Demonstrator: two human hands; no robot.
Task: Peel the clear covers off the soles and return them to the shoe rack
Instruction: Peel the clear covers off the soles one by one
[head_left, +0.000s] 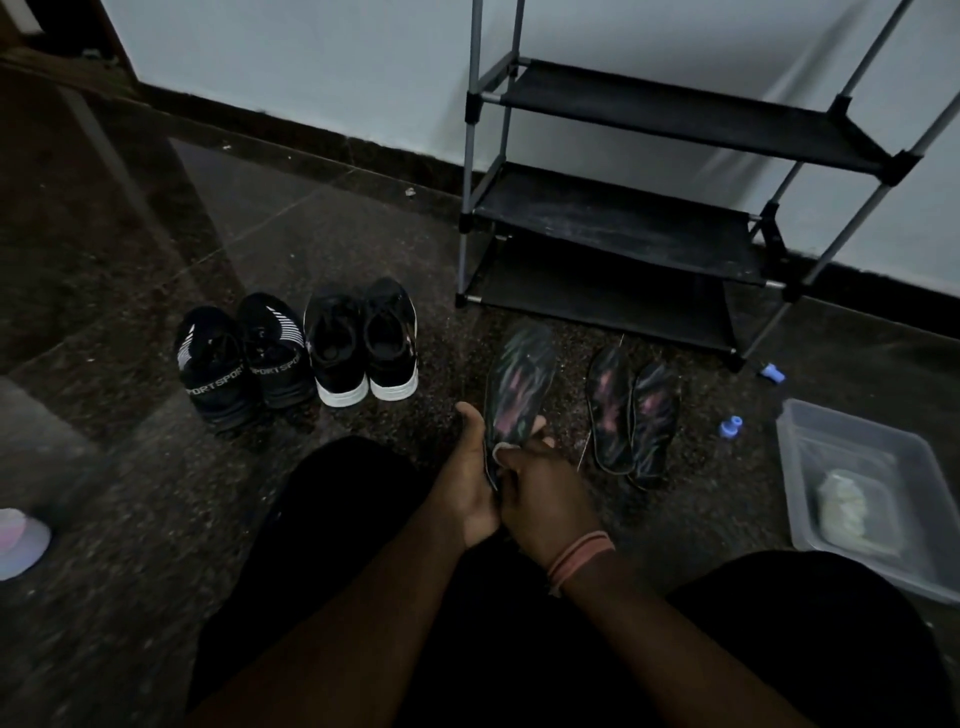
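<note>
Head view, dim light. Left hand (470, 480): forearm reaching forward from lower left, thumb raised, fingers curled round the near end of a sole (517, 384) and holding it from the left edge. Right hand (540, 493): forearm from lower right, pink bands (579, 558) at the wrist, fingers bent and pinching at the sole's heel end, where a pale bit shows; whether that is the clear cover cannot be told. Sole held above the floor (156, 493), toe pointing away toward the rack (623, 218), its patterned face up.

Two more soles (631, 410): lying side by side on the floor, just right of the held one, in front of the rack.

Rack: three black shelves on grey poles, against the wall.

Tub (810, 441): clear plastic, on the floor at far right; inside, a pale crumpled wad (844, 506), nature unclear.

Two blue caps (731, 427): on the floor between soles and tub.

Sport shoes (241, 358) and white-soled shoes (363, 343): two pairs side by side on the floor at left, heels toward the camera.
</note>
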